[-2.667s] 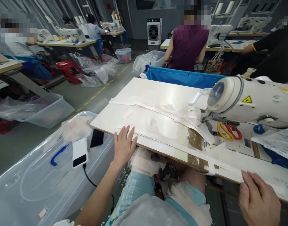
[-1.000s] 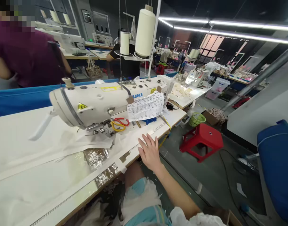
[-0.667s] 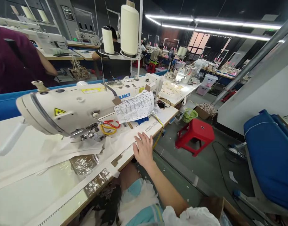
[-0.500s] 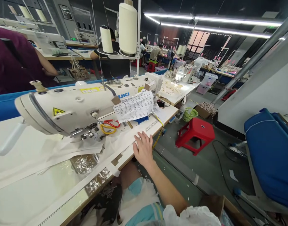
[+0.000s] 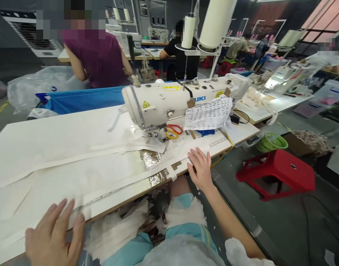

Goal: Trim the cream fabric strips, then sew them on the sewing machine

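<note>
My left hand (image 5: 57,232) is low at the left, fingers spread, over the front edge of the white sewing table (image 5: 83,127). My right hand (image 5: 201,168) lies with its fingers stretched out on a long white fabric strip (image 5: 155,170) near the table's front edge. That strip runs between my two hands, beside a ruler scale (image 5: 111,194) marked along the edge. Behind it, another pale piece of fabric (image 5: 102,153) reaches under the head of a white sewing machine (image 5: 155,105). Scissors (image 5: 174,130) with red and yellow handles rest by the machine.
A handwritten paper (image 5: 208,114) hangs on the machine, with thread cones (image 5: 217,26) above. A yellow tape measure (image 5: 228,137) droops over the edge. On the right stand a red stool (image 5: 285,170) and a green basket (image 5: 271,142). A person in purple (image 5: 97,61) sits beyond a blue cloth (image 5: 88,99).
The view has swung left, bringing the table's left end and my left hand into sight. My right hand still lies flat on the strip near the front edge.
</note>
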Tool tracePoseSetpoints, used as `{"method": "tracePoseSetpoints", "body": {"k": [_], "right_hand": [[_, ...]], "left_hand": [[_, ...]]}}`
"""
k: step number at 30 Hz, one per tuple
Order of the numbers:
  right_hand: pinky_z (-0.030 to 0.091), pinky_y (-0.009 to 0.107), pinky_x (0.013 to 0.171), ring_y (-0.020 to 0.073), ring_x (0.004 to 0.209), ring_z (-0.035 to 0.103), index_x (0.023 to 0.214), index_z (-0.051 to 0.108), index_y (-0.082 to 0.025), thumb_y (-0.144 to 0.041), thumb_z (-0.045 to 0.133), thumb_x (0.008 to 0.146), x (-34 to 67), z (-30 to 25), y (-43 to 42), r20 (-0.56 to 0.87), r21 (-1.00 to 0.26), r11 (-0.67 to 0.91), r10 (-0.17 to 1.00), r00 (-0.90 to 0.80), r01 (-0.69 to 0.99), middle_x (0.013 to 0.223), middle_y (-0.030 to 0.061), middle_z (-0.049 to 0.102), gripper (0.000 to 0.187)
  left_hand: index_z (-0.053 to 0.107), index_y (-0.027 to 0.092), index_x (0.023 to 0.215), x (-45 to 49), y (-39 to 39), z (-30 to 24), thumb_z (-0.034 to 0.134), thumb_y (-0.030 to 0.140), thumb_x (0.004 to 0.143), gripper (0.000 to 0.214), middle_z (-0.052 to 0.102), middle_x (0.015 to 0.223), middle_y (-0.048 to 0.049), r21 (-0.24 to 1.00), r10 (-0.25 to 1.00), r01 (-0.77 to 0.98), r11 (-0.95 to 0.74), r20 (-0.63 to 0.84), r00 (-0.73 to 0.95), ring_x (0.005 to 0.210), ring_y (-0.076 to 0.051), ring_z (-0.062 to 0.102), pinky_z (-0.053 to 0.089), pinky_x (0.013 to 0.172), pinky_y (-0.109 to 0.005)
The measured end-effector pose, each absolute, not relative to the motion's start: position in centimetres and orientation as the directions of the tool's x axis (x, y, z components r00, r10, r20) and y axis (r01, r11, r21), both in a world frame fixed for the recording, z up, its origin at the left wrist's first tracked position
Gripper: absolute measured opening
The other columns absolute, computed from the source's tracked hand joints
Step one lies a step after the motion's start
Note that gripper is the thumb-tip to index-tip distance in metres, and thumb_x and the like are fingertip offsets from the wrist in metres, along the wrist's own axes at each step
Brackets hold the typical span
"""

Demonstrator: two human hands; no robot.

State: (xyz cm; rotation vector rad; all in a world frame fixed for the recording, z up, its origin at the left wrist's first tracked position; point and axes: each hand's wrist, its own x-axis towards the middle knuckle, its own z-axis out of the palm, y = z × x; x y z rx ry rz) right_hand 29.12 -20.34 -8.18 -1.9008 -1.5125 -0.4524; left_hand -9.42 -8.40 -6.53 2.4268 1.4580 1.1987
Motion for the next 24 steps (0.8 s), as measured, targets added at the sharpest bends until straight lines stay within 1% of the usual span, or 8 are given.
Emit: {"method": "tracePoseSetpoints", "body": {"k": [4,7,12,14,17,19,21,24], "right_hand": [[0.009,0.055,0.118,0.0262,0.136,0.037,0.134,0.049,-0.024,-0.029,0.038,0.102,28.7,-8.5,-20.4,0.617,-0.266,-0.101,0.747,0.249,0.959,0.136,0.0077,0.054,0.035],[0.009,0.055,0.118,0.0266,0.137,0.035,0.136,0.048,-0.024,-0.031,0.036,0.102,28.8,-8.7,-20.3,0.591,-0.245,-0.117,0.769,0.244,0.962,0.139,0.0081,0.052,0.037],[0.009,0.057,0.116,0.0291,0.134,0.038,0.137,0.047,-0.024,-0.039,0.038,0.101,29.7,-8.8,-20.4,0.553,-0.192,-0.115,0.807,0.204,0.975,0.138,0.0097,0.051,0.04],[0.012,0.059,0.115,0.03,0.126,0.045,0.13,0.054,-0.023,-0.042,0.044,0.098,30.2,-8.8,-20.9,0.573,-0.169,-0.079,0.803,0.163,0.982,0.126,0.0112,0.057,0.038],[0.02,0.057,0.113,0.0268,0.109,0.055,0.112,0.063,-0.024,-0.032,0.049,0.096,30.4,-9.1,-22.3,0.615,-0.16,-0.036,0.778,0.129,0.986,0.104,0.0083,0.061,0.023],[0.027,0.055,0.11,0.0246,0.102,0.058,0.104,0.066,-0.025,-0.023,0.048,0.094,29.9,-9.4,-23.1,0.63,-0.17,-0.022,0.767,0.126,0.985,0.095,0.0059,0.061,0.021],[0.032,0.054,0.107,0.0237,0.098,0.058,0.102,0.066,-0.026,-0.02,0.048,0.092,28.7,-9.9,-23.8,0.622,-0.193,0.012,0.775,0.113,0.981,0.093,0.0048,0.061,0.021],[0.032,0.052,0.107,0.0227,0.097,0.058,0.101,0.065,-0.024,-0.02,0.046,0.094,26.2,-11.1,-24.4,0.539,-0.261,0.158,0.843,0.008,0.952,0.094,0.0047,0.062,0.021]], "left_hand": [[0.042,0.029,0.144,-10.7,-8.5,-7.7,0.051,0.034,0.091,0.054,0.053,0.137,-0.0176,0.261,0.758,0.797,-0.545,0.56,0.334,0.129,-0.04,0.047,0.036,0.102,-0.064],[0.043,0.019,0.142,-11.4,-8.8,-7.9,0.046,0.034,0.095,0.05,0.05,0.138,-0.0231,0.209,0.795,0.841,-0.499,0.496,0.349,0.132,-0.04,0.043,0.033,0.105,-0.062],[0.041,0.02,0.143,-11.6,-9.5,-7.7,0.037,0.038,0.098,0.048,0.045,0.144,-0.0183,0.175,0.838,0.883,-0.436,0.437,0.327,0.137,-0.036,0.037,0.02,0.112,-0.063],[0.047,0.019,0.138,-12.1,-9.5,-7.8,0.043,0.044,0.095,0.05,0.05,0.139,-0.0176,0.181,0.82,0.871,-0.457,0.466,0.333,0.132,-0.036,0.043,0.028,0.11,-0.058],[0.061,0.019,0.117,-14.3,-9.4,-8.6,0.055,0.047,0.088,0.041,0.062,0.117,-0.0138,0.206,0.789,0.857,-0.473,0.532,0.307,0.11,-0.032,0.058,0.044,0.097,-0.048],[0.064,0.02,0.099,-16.1,-9.7,-9.6,0.056,0.041,0.087,0.026,0.065,0.099,-0.0081,0.232,0.778,0.876,-0.423,0.589,0.219,0.096,-0.028,0.061,0.047,0.089,-0.045],[0.061,0.021,0.091,-17.9,-10.3,-11.1,0.053,0.036,0.088,0.018,0.062,0.087,-0.0036,0.28,0.792,0.906,-0.318,0.603,0.091,0.088,-0.026,0.061,0.047,0.087,-0.044],[0.056,0.02,0.09,-19.7,-11.4,-14.3,0.049,0.033,0.086,0.016,0.054,0.078,-0.0014,0.407,0.89,0.912,-0.047,0.432,-0.146,0.08,-0.024,0.057,0.048,0.08,-0.042]]}}
